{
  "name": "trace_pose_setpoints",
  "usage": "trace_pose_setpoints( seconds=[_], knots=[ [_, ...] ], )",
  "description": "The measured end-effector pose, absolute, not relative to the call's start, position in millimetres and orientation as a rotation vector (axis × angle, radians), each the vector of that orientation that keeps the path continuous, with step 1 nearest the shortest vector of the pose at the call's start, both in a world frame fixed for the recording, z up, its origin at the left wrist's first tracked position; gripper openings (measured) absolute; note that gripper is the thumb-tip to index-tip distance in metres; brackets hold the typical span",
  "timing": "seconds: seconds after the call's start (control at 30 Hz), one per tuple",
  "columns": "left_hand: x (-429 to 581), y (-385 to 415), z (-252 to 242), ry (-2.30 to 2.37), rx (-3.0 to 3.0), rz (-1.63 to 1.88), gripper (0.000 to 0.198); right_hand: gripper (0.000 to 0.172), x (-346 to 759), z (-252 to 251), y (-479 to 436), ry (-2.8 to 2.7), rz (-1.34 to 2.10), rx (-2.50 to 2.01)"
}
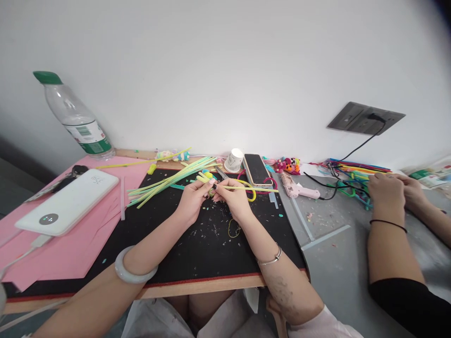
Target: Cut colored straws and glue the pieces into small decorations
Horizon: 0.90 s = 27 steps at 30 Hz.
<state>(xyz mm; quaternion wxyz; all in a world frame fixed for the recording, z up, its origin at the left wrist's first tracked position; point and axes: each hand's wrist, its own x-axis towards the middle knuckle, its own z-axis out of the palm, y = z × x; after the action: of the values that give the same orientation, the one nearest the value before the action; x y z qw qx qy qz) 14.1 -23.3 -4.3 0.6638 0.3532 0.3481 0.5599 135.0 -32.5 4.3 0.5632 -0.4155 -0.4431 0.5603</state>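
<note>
Over the black mat (197, 253), my left hand (192, 201) and my right hand (235, 199) meet with fingertips pinched together. Between them is a pale yellow pipe cleaner (260, 189), whose long end sticks out to the right past my right hand. Some small coloured bits show at my fingertips, but the fingers hide most of them. Just left of and behind my left hand lies a loose bundle of green and yellow pipe cleaners (169, 178). Behind my hands stands a paper cup (234, 160), with a phone (256, 169) beside it.
At left are a clear bottle (79, 112), a white power bank (68, 202) and pink sheets (84, 256). A pink glue gun (298, 188) with a black cord lies at right. Further right, a co-worker's hands (389, 192) are at colourful pipe cleaners (352, 185).
</note>
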Motion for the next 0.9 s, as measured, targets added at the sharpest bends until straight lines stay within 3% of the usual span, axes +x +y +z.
trace_pose_setpoints(
  seconds=[0.2, 0.5, 0.7, 0.9],
  knots=[
    [9, -22, -1, 0.811, 0.892, 1.279, 0.026, 0.025, 136, 5, -34, -1.07, 1.415, -0.896],
    [4, -16, -3, 0.972, 1.255, 1.238, 0.03, 0.041, 143, 0, -28, -1.238, 1.167, -1.008],
    [-2, -14, 0, 0.79, 1.477, 0.931, 0.026, 0.051, 150, -2, -25, -1.183, 1.234, -0.978],
    [-6, -15, 8, 0.617, 1.45, 0.654, 0.021, 0.049, 151, 1, -28, -1.3, 1.421, -0.942]
  ],
)
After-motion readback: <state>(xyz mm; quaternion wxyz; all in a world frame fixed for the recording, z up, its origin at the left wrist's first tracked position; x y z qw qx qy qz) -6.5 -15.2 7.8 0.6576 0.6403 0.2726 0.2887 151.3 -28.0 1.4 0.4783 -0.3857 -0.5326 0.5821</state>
